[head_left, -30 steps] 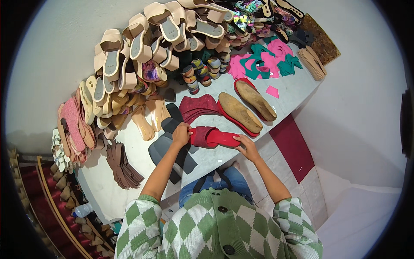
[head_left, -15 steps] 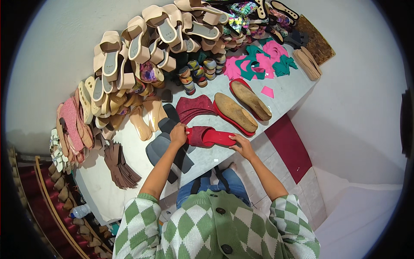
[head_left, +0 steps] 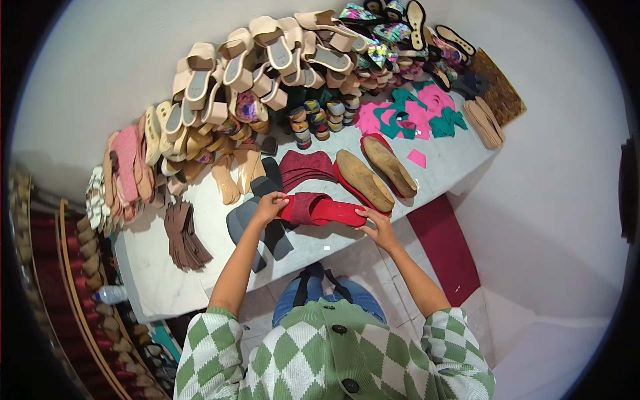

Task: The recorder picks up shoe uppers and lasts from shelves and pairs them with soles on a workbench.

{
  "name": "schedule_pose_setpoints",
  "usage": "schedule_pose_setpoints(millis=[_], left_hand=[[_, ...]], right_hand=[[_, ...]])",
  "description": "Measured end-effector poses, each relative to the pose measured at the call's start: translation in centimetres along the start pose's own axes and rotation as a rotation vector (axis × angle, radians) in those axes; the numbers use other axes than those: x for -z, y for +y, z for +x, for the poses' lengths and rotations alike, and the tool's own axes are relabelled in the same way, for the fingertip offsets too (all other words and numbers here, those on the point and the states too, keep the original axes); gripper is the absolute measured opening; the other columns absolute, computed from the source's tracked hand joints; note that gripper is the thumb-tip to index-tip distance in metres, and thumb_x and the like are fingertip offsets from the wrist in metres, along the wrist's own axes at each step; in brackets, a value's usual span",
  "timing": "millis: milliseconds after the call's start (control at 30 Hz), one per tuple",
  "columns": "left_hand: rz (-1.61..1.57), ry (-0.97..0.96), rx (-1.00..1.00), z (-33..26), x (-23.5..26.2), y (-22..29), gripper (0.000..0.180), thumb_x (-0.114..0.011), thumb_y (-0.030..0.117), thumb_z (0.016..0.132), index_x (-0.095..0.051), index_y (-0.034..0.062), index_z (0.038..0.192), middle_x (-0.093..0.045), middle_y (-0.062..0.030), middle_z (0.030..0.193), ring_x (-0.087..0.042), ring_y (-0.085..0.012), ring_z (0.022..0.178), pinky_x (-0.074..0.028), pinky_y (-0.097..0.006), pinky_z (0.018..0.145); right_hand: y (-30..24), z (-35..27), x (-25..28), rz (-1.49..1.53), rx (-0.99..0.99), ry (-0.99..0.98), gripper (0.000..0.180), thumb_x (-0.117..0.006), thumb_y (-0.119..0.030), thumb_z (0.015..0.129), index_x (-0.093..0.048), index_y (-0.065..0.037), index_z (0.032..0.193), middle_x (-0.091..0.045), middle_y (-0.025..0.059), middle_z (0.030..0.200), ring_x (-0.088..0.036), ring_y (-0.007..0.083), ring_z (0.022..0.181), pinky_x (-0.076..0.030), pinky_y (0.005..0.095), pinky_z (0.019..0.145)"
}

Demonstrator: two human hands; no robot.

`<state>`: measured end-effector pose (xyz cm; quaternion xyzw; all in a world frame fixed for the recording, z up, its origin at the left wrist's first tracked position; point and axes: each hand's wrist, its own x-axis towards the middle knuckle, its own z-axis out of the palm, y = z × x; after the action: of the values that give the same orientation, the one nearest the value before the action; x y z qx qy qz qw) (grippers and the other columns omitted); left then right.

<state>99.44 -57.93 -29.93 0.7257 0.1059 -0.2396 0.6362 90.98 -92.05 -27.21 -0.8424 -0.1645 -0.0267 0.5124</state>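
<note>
Above the near edge of the table [head_left: 320,259], a red slipper [head_left: 341,213] with a dark red textured strap is held crosswise between my hands. My left hand [head_left: 269,206] grips its end on the strap side. The fingers of my right hand [head_left: 378,229] pinch the opposite end, thumb on top. Just beyond it lie two wooden shoe lasts [head_left: 364,179] with red slipper material around their edges. A stack of dark red upper pieces [head_left: 305,171] sits behind the strap. Dark grey flat pieces [head_left: 275,243] lie beneath and beside my left forearm.
Beige heeled sandals [head_left: 237,67] are piled along the wall. Patterned heel blocks [head_left: 300,127], pink and green cut pieces [head_left: 407,113] and tan insoles [head_left: 483,122] lie toward the back. Brown strips [head_left: 185,237] are at left; a shelf [head_left: 80,280] stands lower left.
My view has shifted a little, so the table's contents appear moved. Both hands keep their hold on the red slipper, which now appears slightly farther left.
</note>
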Motion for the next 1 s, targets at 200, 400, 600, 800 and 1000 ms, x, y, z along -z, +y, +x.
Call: schedule_pose_setpoints(millis=[200,400,600,800,1000], left_hand=[[-0.193,0.242,-0.088,-9.1,-0.9,-1.1,0.023,-0.063,0.014,0.084,-0.06,0.0015,0.104,-0.065,-0.0042,0.087,-0.061,-0.0094,0.074,-0.051,-0.022,0.061],[-0.372,0.508,-0.149,-19.0,-2.6,-4.5,0.023,-0.062,0.014,0.085,-0.061,0.0006,0.104,-0.065,-0.0062,0.088,-0.062,-0.0103,0.075,-0.052,-0.023,0.063],[-0.399,0.757,-0.243,-29.6,-1.9,-8.5,0.024,-0.063,0.012,0.084,-0.061,-0.0015,0.104,-0.065,-0.0087,0.092,-0.062,-0.0128,0.081,-0.05,-0.024,0.074],[-0.576,0.992,-0.091,-42.3,-0.7,-11.0,0.028,-0.064,0.017,0.084,-0.057,0.0012,0.106,-0.064,-0.0076,0.096,-0.06,-0.0119,0.085,-0.049,-0.024,0.073],[-0.829,1.064,-0.147,-53.7,2.0,-17.6,0.028,-0.062,0.029,0.086,-0.056,0.0118,0.107,-0.059,0.0039,0.097,-0.053,-0.0051,0.092,-0.04,-0.023,0.077]], right_hand=[[-2.9,-0.1,0.7,0.081,0.133,-0.16,0.046,-0.073,-0.006,0.067,-0.059,-0.004,0.111,-0.06,0.013,0.112,-0.052,0.0283,0.114,-0.041,0.0356,0.094],[-6.3,-0.6,-0.1,0.132,0.283,-0.331,0.046,-0.072,-0.002,0.067,-0.059,-0.004,0.111,-0.06,0.0134,0.113,-0.051,0.0289,0.115,-0.042,0.0358,0.093],[-10.1,-1.5,-5.1,0.233,0.418,-0.548,0.048,-0.073,-0.003,0.067,-0.059,-0.004,0.112,-0.061,0.0142,0.112,-0.052,0.0297,0.115,-0.041,0.0353,0.093],[-15.5,-4.7,-13.3,0.371,0.427,-0.738,0.046,-0.068,0.003,0.07,-0.057,0.0,0.115,-0.059,0.0174,0.112,-0.055,0.0264,0.11,-0.043,0.0355,0.093],[-22.4,-9.3,-23.2,0.439,0.537,-0.84,0.046,-0.068,0.004,0.072,-0.055,0.002,0.117,-0.056,0.0167,0.116,-0.056,0.0241,0.105,-0.048,0.0342,0.089]])
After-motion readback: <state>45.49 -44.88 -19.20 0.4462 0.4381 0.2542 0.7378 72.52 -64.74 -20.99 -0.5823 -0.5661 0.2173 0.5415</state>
